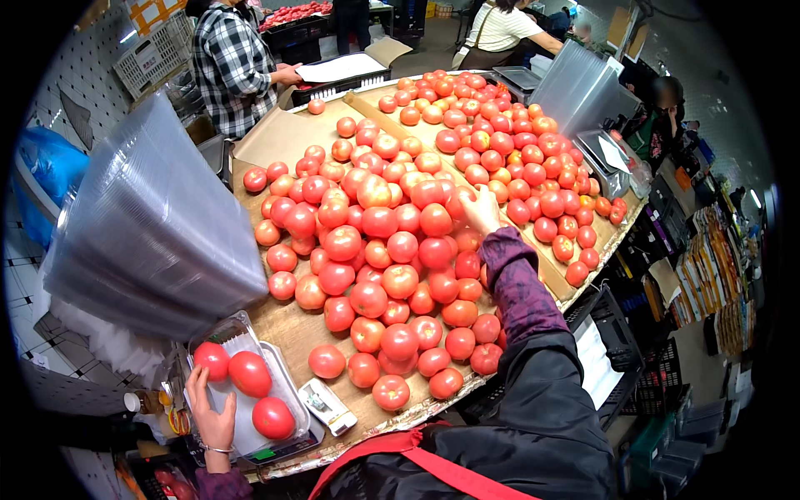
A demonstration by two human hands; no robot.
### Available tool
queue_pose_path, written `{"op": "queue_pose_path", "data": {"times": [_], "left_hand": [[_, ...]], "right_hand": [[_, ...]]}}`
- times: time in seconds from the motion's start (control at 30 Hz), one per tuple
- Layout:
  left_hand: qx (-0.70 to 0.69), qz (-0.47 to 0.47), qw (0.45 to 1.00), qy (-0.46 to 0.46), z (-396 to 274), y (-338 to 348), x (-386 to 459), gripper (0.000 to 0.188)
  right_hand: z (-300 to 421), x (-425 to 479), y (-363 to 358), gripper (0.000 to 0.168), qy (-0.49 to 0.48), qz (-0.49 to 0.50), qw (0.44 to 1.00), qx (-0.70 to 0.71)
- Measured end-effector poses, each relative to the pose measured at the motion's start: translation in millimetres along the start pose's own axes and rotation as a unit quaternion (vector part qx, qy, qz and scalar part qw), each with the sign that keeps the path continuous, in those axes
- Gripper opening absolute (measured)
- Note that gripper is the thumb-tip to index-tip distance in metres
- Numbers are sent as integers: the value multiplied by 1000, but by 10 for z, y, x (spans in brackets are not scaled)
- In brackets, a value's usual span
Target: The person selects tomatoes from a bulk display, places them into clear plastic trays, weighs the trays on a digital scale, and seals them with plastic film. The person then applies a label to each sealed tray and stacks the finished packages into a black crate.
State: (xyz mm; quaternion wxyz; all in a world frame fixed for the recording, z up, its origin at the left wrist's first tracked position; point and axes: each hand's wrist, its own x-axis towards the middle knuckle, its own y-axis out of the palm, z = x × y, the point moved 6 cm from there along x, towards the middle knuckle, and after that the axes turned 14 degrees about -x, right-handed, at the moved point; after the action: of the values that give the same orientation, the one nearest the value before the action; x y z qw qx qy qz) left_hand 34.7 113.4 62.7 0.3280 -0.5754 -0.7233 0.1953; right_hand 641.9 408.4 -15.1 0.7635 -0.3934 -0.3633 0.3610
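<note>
A clear plastic tray [306, 415] at the lower left holds three tomatoes [272, 418] on a white liner. My left hand [211, 409] rests at the tray's left side, its fingers against the upper left tomato and its thumb apart. A large heap of tomatoes [400, 281] covers the middle of the table. My right hand [480, 211] reaches to the heap's right side, its fingers around a tomato [455, 203] that is partly hidden and blurred. The tray appears to sit on a scale [281, 451].
A tall stack of clear plastic trays [150, 231] stands at the left. A wooden divider [450, 169] separates a second tomato heap [519, 150]. Beside my tray lies a small white box [327, 406]. A person in a checked shirt [234, 69] stands across the table, another person [500, 31] farther right.
</note>
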Motion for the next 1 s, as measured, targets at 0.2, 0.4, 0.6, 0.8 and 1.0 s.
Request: {"op": "queue_pose_path", "data": {"times": [0.2,0.4,0.6,0.8,1.0], "left_hand": [[-35,-16,999,-12,-413,269,12,43],[-52,-27,998,-31,-492,433,-5,38],[-76,-37,996,-18,-610,564,36,37],[-102,-44,993,-28,-655,575,-4,34],[-215,-91,967,-99,-535,553,-227,28]], "right_hand": [[-150,270,379,66,-29,104,994,-12],[-86,-173,86,62,-168,138,975,52],[-301,-790,-107,69,-183,190,951,162],[-554,-792,-104,58,61,295,793,530],[-125,-1224,-117,77,143,346,463,803]]}}
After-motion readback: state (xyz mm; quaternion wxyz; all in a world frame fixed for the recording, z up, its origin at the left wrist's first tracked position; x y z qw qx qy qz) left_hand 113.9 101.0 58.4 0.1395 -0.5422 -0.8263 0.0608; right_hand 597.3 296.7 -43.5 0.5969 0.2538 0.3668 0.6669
